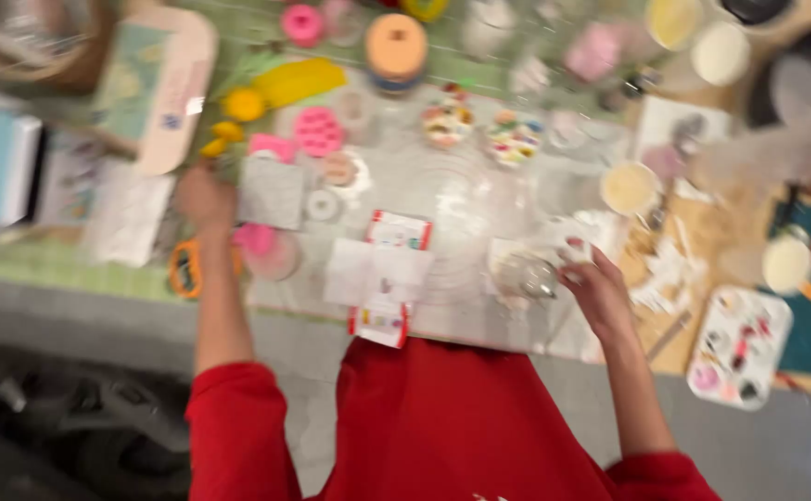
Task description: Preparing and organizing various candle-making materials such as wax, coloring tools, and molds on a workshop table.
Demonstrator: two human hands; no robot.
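Note:
The frame is blurred by motion. My left hand [204, 198] reaches out to the left part of a pale work mat [461, 199], at the edge of a grey square sheet [272, 192]; whether it grips the sheet I cannot tell. My right hand [593, 288] is curled on a small white piece [573, 250] beside a clear shiny wrapper [524, 276]. An unfolded white carton with red ends [384, 276] lies flat between my hands. Both my sleeves are red.
Pink moulds [318, 131], a yellow mould [296, 82], an orange-topped tub [396, 48], small dishes of coloured bits [513, 139], pale bowls [629, 188], a paint palette [737, 346] and an orange ring [185, 269] crowd the table. The table's near edge runs just before my body.

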